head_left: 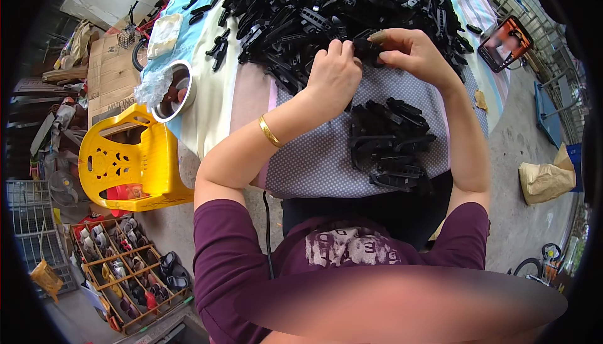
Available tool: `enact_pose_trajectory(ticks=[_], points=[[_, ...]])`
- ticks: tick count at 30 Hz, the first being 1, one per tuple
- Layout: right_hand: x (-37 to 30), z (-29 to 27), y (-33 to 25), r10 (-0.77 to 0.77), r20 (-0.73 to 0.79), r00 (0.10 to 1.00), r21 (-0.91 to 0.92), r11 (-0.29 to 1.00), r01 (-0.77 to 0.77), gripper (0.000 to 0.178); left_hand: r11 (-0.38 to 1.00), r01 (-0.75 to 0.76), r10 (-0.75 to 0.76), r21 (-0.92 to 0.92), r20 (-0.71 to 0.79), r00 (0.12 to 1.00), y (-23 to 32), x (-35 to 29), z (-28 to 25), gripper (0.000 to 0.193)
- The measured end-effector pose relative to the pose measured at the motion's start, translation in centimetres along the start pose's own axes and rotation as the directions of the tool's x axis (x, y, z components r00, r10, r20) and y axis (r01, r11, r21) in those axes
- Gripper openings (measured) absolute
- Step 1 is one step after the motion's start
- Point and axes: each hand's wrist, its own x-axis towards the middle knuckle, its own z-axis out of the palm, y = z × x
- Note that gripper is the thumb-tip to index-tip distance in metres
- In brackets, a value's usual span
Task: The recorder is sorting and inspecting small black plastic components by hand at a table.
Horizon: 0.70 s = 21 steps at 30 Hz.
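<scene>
In front of me, at the near edge of the big heap, my left hand (336, 74) is closed with its fingers curled, a gold bangle on its wrist. My right hand (411, 56) pinches a small black plastic piece (365, 48) between thumb and forefinger. The left fingertips meet the same piece from the other side; its exact shape is lost against the dark heap. Beyond both hands spreads a large pile of slim black plastic parts (314, 21). Closer to me, a smaller group of black plastic parts (392, 140) lies on the dotted grey cloth (308, 165).
Left of the cloth-covered table stand a metal bowl (188, 102) with a plastic bag and a yellow plastic chair (129, 159). A tablet-like screen (504, 44) sits at the right edge. A shoe rack (129, 275) is lower left, a brown paper bag (546, 177) on the right.
</scene>
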Motion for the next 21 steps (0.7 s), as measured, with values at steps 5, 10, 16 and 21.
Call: enact_pose_trajectory(ticks=[5, 10, 16, 21], points=[[0.0, 0.0, -0.7, 0.007, -0.093, 0.996, 0.125, 0.992, 0.005, 0.027, 0.956, 0.048, -0.089, -0.29, -0.132, 0.987, -1.6, 0.0, -1.1, 0.017], [-0.7, 0.8, -2.4, -0.135, -0.002, 0.991, 0.038, 0.99, 0.135, 0.025, -0.004, 0.143, -0.521, -0.99, 0.125, 0.844, -4.2, 1.1, -1.9, 0.014], [-0.9, 2.6, -2.7, -0.239, -0.04, 0.97, -0.253, 0.942, 0.221, 0.022, -0.132, 0.345, -0.305, -0.929, 0.37, 0.878, -4.6, 0.7, -1.5, 0.017], [-0.7, 2.9, -1.6, -0.273, -0.143, 0.951, -0.297, 0.929, 0.222, 0.02, -0.314, 0.325, -0.298, -0.892, 0.417, 0.859, -3.6, 0.8, -2.3, 0.023]])
